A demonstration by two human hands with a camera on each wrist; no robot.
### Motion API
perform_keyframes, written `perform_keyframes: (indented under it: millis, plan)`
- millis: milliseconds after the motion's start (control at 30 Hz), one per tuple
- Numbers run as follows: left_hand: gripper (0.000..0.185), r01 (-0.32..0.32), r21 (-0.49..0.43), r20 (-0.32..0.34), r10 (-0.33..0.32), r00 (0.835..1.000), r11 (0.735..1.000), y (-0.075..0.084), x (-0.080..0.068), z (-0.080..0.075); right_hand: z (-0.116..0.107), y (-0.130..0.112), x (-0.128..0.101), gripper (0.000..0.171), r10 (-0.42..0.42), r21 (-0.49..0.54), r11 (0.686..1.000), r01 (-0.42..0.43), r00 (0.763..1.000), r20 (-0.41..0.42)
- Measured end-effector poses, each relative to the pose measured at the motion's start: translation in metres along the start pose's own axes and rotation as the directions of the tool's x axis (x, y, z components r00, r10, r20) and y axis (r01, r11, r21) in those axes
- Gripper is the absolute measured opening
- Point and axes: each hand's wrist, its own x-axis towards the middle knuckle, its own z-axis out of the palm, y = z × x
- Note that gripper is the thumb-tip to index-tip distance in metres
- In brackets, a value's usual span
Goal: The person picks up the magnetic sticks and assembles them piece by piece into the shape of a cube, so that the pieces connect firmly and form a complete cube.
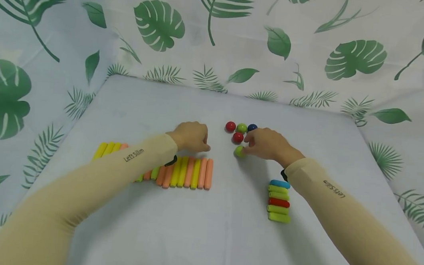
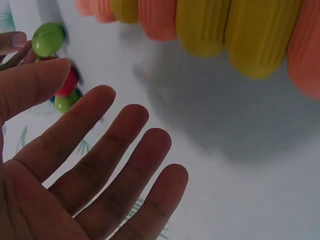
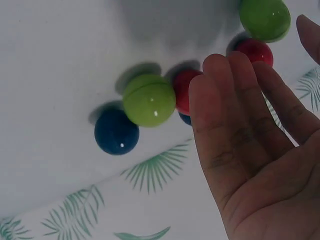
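Head view: right hand point(image 1: 267, 144) fingers touch the green ball point(image 1: 238, 151) mid-table, loosely spread, not clearly gripping it, just beside the ball cluster point(image 1: 240, 130). Left hand point(image 1: 192, 136) hovers open, fingers relaxed, holding nothing, above the stick row point(image 1: 184, 172) toward the table's left edge.

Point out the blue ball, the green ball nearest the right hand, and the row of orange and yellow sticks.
blue ball point(image 3: 116, 133): right wrist view, middle of its glossy face.
green ball point(image 1: 238, 151): head view, the visible left side by the fingertips.
row of orange and yellow sticks point(image 1: 190, 172): head view, middle of an orange stick.
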Motion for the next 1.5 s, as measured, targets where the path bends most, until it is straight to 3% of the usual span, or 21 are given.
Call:
perform_keyframes:
  millis: [200, 433, 667, 767, 900, 1033, 1133, 1267, 1500]
  plan:
    - [0.043, -0.007, 0.015, 0.037, 0.007, 0.999, 1.0, 0.008, 0.003, 0.018, 0.011, 0.0, 0.005, 0.045, -0.014, -0.02, 1.0, 0.014, 1.0, 0.025]
    - [0.067, -0.007, 0.116, 0.065, -0.001, 0.998, 0.993, 0.017, 0.006, 0.032, 0.022, 0.0, 0.01, 0.047, -0.032, -0.001, 0.999, 0.032, 0.999, 0.016]
    - [0.057, -0.012, 0.14, 0.063, 0.003, 0.998, 0.99, 0.022, 0.005, 0.034, 0.024, -0.004, 0.01, 0.044, -0.086, -0.001, 0.996, 0.086, 0.996, -0.007]
    - [0.047, -0.007, 0.065, 0.057, 0.003, 0.998, 0.998, 0.02, 0.007, 0.034, 0.025, -0.004, 0.011, 0.042, -0.112, 0.017, 0.994, 0.112, 0.994, -0.014]
    - [0.038, 0.008, -0.133, 0.068, 0.001, 0.998, 0.991, 0.015, 0.01, 0.033, 0.026, -0.004, 0.015, 0.043, -0.147, 0.114, 0.982, 0.148, 0.989, -0.017]
    - [0.033, 0.012, -0.362, 0.103, 0.028, 0.994, 0.932, 0.011, 0.011, 0.028, 0.025, -0.006, 0.018, 0.042, -0.155, 0.268, 0.95, 0.158, 0.987, -0.032]
    - [0.029, 0.018, -0.479, 0.129, 0.05, 0.99, 0.877, 0.009, 0.01, 0.025, 0.022, -0.011, 0.018, 0.039, -0.158, 0.357, 0.92, 0.162, 0.987, -0.039]
    - [0.026, 0.034, -0.56, 0.136, 0.052, 0.989, 0.828, 0.006, 0.012, 0.024, 0.019, -0.017, 0.019, 0.037, -0.17, 0.422, 0.891, 0.165, 0.985, -0.026]
    - [0.024, 0.054, -0.601, 0.116, 0.021, 0.993, 0.798, 0.004, 0.012, 0.023, 0.018, -0.025, 0.02, 0.038, -0.164, 0.452, 0.879, 0.149, 0.987, -0.007]
